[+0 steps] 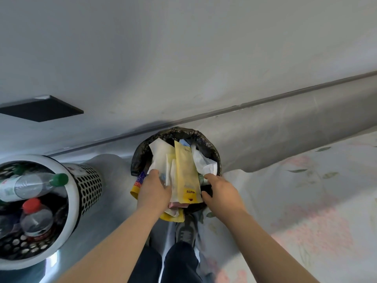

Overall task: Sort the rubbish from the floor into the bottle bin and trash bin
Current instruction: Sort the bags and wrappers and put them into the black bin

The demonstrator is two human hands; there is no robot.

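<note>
The trash bin (179,132), lined with a black bag, stands on the floor against the wall and is heaped with wrappers. A long yellow packet (184,172) lies on top, between white papers (161,155) and crumpled tissue (205,162). My left hand (156,189) grips the left side of the wrapper pile, fingers curled over the papers. My right hand (220,190) rests on the bin's near right rim, its fingertips touching the rubbish. At the left, the white perforated bottle bin (85,180) holds several plastic bottles, one with a green cap (59,179) and one with a red cap (31,205).
A bed with a pale floral sheet (306,201) fills the right side, close to the trash bin. A dark shelf (40,108) juts from the grey wall at upper left. My shoe (185,231) and dark trouser legs are just below the bin.
</note>
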